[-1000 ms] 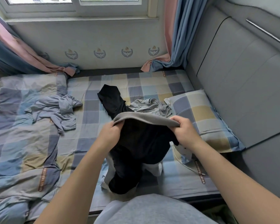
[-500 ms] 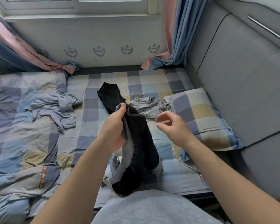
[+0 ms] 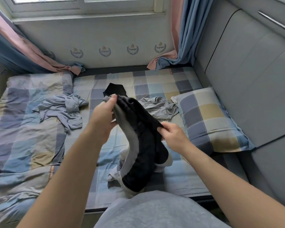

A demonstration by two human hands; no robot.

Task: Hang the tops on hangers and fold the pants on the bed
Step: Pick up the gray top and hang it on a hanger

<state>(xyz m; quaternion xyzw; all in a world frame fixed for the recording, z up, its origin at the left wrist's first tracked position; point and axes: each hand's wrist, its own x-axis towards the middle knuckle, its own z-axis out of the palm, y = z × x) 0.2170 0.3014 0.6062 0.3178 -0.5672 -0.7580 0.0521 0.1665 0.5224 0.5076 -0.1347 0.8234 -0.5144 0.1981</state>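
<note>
Your left hand (image 3: 104, 116) grips black pants (image 3: 138, 137) at grey waistband (top end); your right hand (image 3: 173, 137) pinches their edge above bed (image 3: 179, 181).

Both bare arms reach forward, each hand gripping the black garment (image 3: 139, 129).

The left forearm comes in from 7 o'clock and rises toward 1 o'clock, wrist straight. The left hand (image 3: 104, 116) is the higher and farther of the two, its thumb stretched up along the cloth's top end and its fingers curled behind it. The right forearm comes in from 4 o'clock and runs toward 10 o'clock. The right hand (image 3: 173, 137) sits lower and nearer, at 4 o'clock from the left hand, back of the hand up, thumb and bent fingers pinching the cloth's edge at its 10 o'clock side. The hands are apart, not touching.
</note>
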